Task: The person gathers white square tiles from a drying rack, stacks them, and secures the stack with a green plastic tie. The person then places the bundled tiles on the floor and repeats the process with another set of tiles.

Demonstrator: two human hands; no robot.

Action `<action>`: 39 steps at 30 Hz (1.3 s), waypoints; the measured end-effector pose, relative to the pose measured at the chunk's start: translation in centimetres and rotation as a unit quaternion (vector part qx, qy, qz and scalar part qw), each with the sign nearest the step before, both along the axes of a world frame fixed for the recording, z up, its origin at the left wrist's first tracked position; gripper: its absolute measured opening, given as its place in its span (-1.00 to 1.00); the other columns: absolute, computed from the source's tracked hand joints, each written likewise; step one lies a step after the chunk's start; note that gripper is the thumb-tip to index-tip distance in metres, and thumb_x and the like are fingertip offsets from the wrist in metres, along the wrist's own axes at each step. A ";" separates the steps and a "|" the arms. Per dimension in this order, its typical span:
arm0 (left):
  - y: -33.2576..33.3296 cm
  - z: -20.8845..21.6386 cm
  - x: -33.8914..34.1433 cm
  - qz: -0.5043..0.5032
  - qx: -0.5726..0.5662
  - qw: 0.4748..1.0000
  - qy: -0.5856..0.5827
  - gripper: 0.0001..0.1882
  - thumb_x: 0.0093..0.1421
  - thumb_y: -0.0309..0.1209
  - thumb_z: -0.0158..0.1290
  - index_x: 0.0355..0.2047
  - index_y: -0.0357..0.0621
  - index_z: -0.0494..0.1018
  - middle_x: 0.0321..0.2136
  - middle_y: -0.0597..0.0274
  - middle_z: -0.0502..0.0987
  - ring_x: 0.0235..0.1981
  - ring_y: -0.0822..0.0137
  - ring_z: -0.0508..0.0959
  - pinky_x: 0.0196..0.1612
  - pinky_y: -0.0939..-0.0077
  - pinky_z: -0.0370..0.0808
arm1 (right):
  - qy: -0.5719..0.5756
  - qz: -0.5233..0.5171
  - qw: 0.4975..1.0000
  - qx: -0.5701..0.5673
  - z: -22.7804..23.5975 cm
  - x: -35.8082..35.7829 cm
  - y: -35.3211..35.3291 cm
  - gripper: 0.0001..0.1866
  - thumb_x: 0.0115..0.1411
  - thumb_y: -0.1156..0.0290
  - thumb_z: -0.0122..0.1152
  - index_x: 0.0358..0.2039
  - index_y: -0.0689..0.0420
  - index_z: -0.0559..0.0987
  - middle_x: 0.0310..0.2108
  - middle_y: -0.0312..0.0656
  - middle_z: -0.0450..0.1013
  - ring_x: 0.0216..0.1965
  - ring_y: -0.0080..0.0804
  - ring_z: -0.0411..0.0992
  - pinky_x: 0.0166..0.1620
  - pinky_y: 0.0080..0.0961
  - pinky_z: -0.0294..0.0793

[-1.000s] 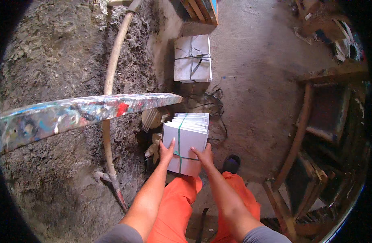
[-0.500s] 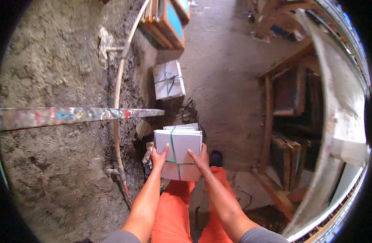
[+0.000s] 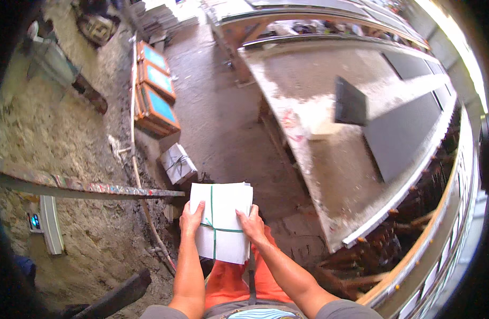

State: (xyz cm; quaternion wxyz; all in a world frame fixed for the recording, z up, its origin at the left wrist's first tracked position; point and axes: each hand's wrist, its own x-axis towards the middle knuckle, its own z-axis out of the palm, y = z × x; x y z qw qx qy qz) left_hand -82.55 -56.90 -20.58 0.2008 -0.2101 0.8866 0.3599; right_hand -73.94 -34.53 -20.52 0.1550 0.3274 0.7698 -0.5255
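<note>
Between my hands is a stack of white sheets [image 3: 228, 204], bound crosswise with green string [image 3: 214, 215]. My left hand [image 3: 191, 219] is closed on its left edge, the thumb lying on the top sheet. On the opposite edge my right hand [image 3: 251, 222] grips it, thumb on top too. My other fingers are hidden under the stack. The stack is held in front of my orange trousers [image 3: 226, 279]. Just beyond it, on the floor by the wall, sits another white bundle [image 3: 178, 164] tied with dark string.
Wooden frames with blue panels [image 3: 160, 103] lean along the left wall. A paint-stained bar [image 3: 95, 187] juts from that wall towards me. At right stands a large stained table [image 3: 335, 175] with dark panels [image 3: 401, 138]. Stacked white sheets [image 3: 159, 16] lie far back.
My view has lifted and swung towards the table on the right. The tied stack stays in both my hands and now appears raised, its top face turned more fully to me.
</note>
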 end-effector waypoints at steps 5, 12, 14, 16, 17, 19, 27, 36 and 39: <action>4.1 12.8 1.3 -0.083 0.096 0.989 0.078 -0.20 0.12 0.19 0.22 0.14 -0.20 0.45 -0.02 -0.05 0.61 0.05 0.07 0.59 0.13 0.22 0.45 | 0.030 -0.061 0.998 0.016 12.6 3.3 3.7 -0.12 0.20 -0.23 0.13 0.20 0.31 0.24 -0.07 0.37 0.51 0.00 0.30 0.50 0.08 -0.01 0.44; 10.9 26.8 5.8 -0.211 0.127 0.958 0.146 -0.20 0.12 0.20 0.22 0.14 -0.20 0.44 -0.11 -0.06 0.65 -0.05 0.09 0.65 0.03 0.27 0.52 | 0.131 -0.175 0.976 -0.015 26.1 10.4 9.5 -0.40 0.30 0.02 0.20 0.07 0.31 0.37 -0.09 0.10 0.51 -0.06 -0.17 0.51 0.05 -0.25 0.45; 13.0 29.3 6.4 -0.238 0.128 0.950 0.158 -0.20 0.13 0.21 0.21 0.13 -0.19 0.44 -0.13 -0.05 0.65 -0.07 0.08 0.66 0.02 0.25 0.52 | 0.202 -0.213 0.955 -0.034 26.8 12.2 11.2 -0.39 0.28 -0.01 0.20 0.07 0.27 0.39 -0.09 0.13 0.54 -0.05 -0.09 0.54 0.06 -0.23 0.46; 16.2 33.4 7.3 -0.268 0.112 0.944 0.154 -0.20 0.13 0.23 0.19 0.14 -0.17 0.44 -0.16 -0.04 0.66 -0.10 0.06 0.67 0.00 0.23 0.53 | 0.259 -0.255 0.928 -0.075 28.4 14.0 12.7 -0.44 0.30 0.04 0.21 0.06 0.26 0.41 -0.10 0.09 0.55 -0.05 -0.16 0.54 0.06 -0.28 0.46; 17.8 35.0 7.6 -0.278 0.114 0.941 0.153 -0.21 0.14 0.19 0.21 0.15 -0.20 0.43 -0.13 -0.05 0.65 -0.07 0.09 0.65 0.03 0.25 0.52 | 0.272 -0.262 0.923 -0.071 29.0 14.5 13.7 -0.44 0.30 0.04 0.21 0.06 0.26 0.41 -0.10 0.09 0.54 -0.05 -0.18 0.53 0.05 -0.28 0.46; 20.4 37.1 8.3 -0.299 0.114 0.936 0.150 -0.22 0.16 0.11 0.23 0.17 -0.27 0.41 -0.08 -0.05 0.63 -0.01 0.15 0.62 0.07 0.27 0.49 | 0.295 -0.277 0.912 -0.065 29.9 15.9 15.6 -0.45 0.30 0.05 0.22 0.06 0.27 0.41 -0.10 0.07 0.54 -0.05 -0.21 0.52 0.05 -0.30 0.46; 30.4 36.6 8.8 -0.357 0.132 0.903 0.199 -0.07 0.04 0.29 0.22 0.19 -0.20 0.41 -0.21 -0.08 0.67 -0.16 0.05 0.69 -0.03 0.18 0.56 | 0.374 -0.373 0.846 -0.077 29.7 19.2 21.9 -0.51 0.34 0.16 0.19 0.08 0.28 0.36 -0.08 -0.05 0.47 -0.07 -0.36 0.42 0.03 -0.41 0.40; 40.8 33.0 7.0 -0.410 0.115 0.884 0.194 -0.04 0.03 0.25 0.27 0.21 -0.27 0.39 -0.05 -0.13 0.61 -0.03 0.09 0.63 0.04 0.22 0.53 | 0.396 -0.431 0.806 -0.085 30.0 19.3 28.5 -0.47 0.40 0.18 0.09 0.18 0.32 0.33 0.12 -0.05 0.35 0.13 -0.30 0.31 0.23 -0.38 0.25; 43.3 33.1 7.1 -0.426 0.131 0.880 0.165 -0.03 0.04 0.25 0.26 0.23 -0.26 0.36 0.00 -0.16 0.58 0.03 0.04 0.60 0.09 0.20 0.51 | 0.418 -0.437 0.796 -0.038 27.5 18.8 31.7 -0.39 0.38 0.21 0.11 0.25 0.40 0.27 0.20 0.09 0.32 0.18 -0.19 0.31 0.26 -0.29 0.24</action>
